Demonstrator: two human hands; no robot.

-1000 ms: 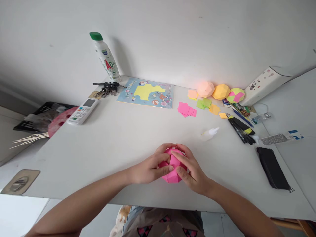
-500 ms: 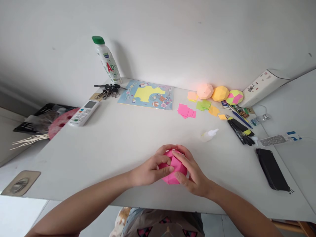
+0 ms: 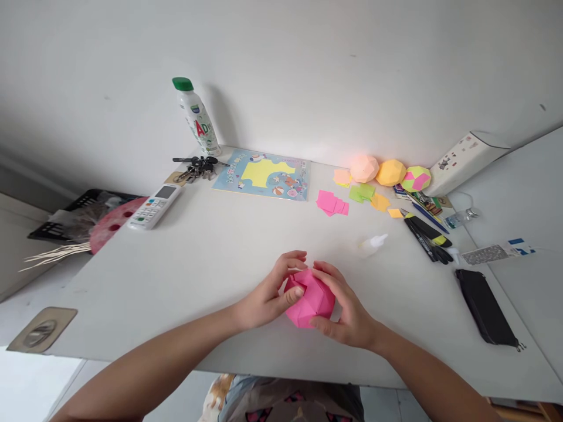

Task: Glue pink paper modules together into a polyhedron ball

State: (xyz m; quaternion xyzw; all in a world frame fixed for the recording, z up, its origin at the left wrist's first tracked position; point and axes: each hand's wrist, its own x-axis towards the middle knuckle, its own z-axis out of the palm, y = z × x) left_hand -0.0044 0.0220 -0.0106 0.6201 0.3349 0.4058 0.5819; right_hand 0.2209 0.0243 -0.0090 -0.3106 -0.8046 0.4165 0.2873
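Observation:
A pink folded-paper ball (image 3: 313,302) with flat facets rests low on the white table, between my two hands. On its upper left side a dark gap shows between the paper edges. My left hand (image 3: 275,293) curves round that side, its thumb on the paper by the gap and its fingers behind. Round the right side, my right hand (image 3: 345,308) holds the ball, with fingers over the top and thumb at the front. Parts of both hands' fingertips are hidden behind the ball.
Finished paper balls in peach (image 3: 364,169), orange (image 3: 391,172) and green-pink (image 3: 416,179) line the wall. Pink paper pieces (image 3: 331,203), a glue bottle (image 3: 373,244), a utility knife (image 3: 426,230) and a black pouch (image 3: 486,308) lie rightward. A remote (image 3: 153,206) and a bottle (image 3: 200,120) stand left.
My left fingers have lifted off the paper and spread, uncovering the gap. My right hand still holds the ball, which has turned slightly. The whole view has shifted a little.

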